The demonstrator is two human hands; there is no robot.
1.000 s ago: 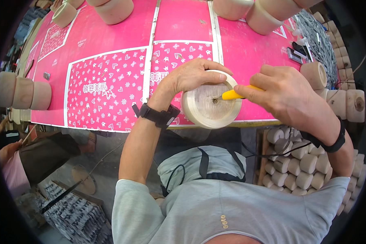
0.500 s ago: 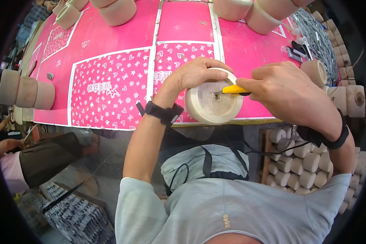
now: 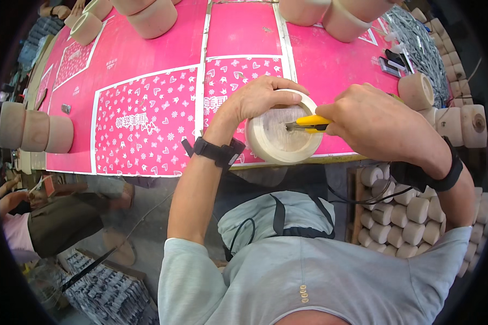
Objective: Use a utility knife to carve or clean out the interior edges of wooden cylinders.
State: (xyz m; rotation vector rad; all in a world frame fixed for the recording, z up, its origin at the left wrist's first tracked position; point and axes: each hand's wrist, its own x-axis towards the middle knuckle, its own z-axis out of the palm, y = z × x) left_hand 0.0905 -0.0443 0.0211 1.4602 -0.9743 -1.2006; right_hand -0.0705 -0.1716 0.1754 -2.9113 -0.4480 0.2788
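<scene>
A round, pale wooden piece with a raised rim and a recessed face (image 3: 276,142) sits tilted toward me at the table's near edge. My left hand (image 3: 265,100) grips its upper left rim, fingers over the far side and thumb along the top. In my right hand (image 3: 377,122) is a yellow utility knife (image 3: 312,123), held in closed fingers. Its blade tip meets a small dark spot near the middle of the recessed face. The far side of the wooden piece is hidden.
Pink patterned sheeting (image 3: 146,124) covers the table. Stacked wooden pieces stand at left (image 3: 35,127), at the back and at right (image 3: 416,90). Grey strips (image 3: 425,46) are heaped at the far right. A crate of wooden blocks (image 3: 398,216) sits low on the right. Another person (image 3: 59,222) is at lower left.
The knife has turned in my right hand, and its tip has shifted slightly left and down on the wooden face. My left hand keeps its hold.
</scene>
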